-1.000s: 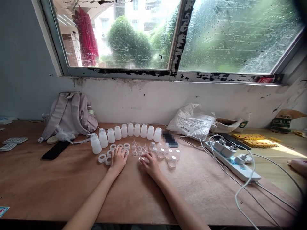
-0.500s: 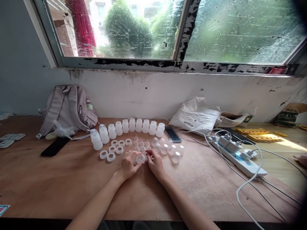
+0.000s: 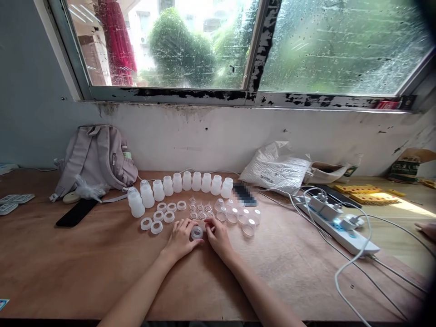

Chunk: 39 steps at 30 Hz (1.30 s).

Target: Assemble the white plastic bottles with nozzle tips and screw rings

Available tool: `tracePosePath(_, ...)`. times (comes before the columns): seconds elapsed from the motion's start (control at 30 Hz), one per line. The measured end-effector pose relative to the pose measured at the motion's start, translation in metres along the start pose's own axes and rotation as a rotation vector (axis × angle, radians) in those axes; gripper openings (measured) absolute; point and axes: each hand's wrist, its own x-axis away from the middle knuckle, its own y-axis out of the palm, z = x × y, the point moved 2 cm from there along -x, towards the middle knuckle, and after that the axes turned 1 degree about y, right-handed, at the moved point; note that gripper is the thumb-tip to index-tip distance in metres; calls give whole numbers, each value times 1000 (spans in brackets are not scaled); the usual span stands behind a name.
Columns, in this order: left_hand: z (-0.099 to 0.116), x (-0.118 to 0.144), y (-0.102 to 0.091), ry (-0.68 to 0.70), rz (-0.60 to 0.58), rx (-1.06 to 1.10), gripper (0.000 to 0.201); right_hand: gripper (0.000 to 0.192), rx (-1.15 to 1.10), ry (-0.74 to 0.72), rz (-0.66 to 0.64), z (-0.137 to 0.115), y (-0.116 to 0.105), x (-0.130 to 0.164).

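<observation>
Between the two hands, low on the brown wooden tabletop (image 3: pixel 102 272), sits a small white plastic ring with a clear centre (image 3: pixel 196 233). The left hand (image 3: pixel 181 239) curls around its left side, thumb and fingers closed on it. The right hand (image 3: pixel 218 236) meets it from the right with the fingertips bent inward; whether these fingers actually pinch the ring or only touch it cannot be told.

Just beyond the left hand's knuckles lie loose white plastic collar rings (image 3: pixel 157 220) in two short rows. Straight ahead of both hands, small clear pointed nipples (image 3: pixel 199 210) stand in a cluster, and ahead of the right hand, slightly to its right, lie clear round plastic caps (image 3: pixel 242 218). Farther out, a curved row of small translucent white bottles (image 3: pixel 185 182) runs across the table.

Well to the left of the left hand lies a flat black phone (image 3: pixel 72 213), with a pale pink fabric backpack (image 3: pixel 97 159) behind it against the wall. Well to the right of the right hand stretches a white power strip with plugs and white cables (image 3: pixel 340 222), and behind that a crumpled white plastic bag (image 3: pixel 277 167). At the far right edge another person's hand (image 3: pixel 427 229) rests on the table.
</observation>
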Motion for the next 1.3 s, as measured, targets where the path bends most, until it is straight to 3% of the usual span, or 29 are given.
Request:
tracePosePath(0.13,0,-1,-3,-8,29,49,25,27,-11,-20,-23,-1,-1,1)
tracePosePath(0.27,-2,-3,-3,-88,55,206,19,39,-76,-110,-132,-12,-1,4)
tracePosePath(0.4,-1,-4,0,-186,64,485,18,26,-127,-118,-178,-23,-1,6)
tracePosePath(0.63,8,-2,1,-288,63,629,23,8,-146,-47,-33,-19,-2,4)
tracePosePath(0.87,17,2,-3,-154,35,439,17,2,-163,-19,-22,-15,1,5)
tracePosePath(1.3,15,6,1,-21,5,147,17,13,-186,12,-73,-14,4,6)
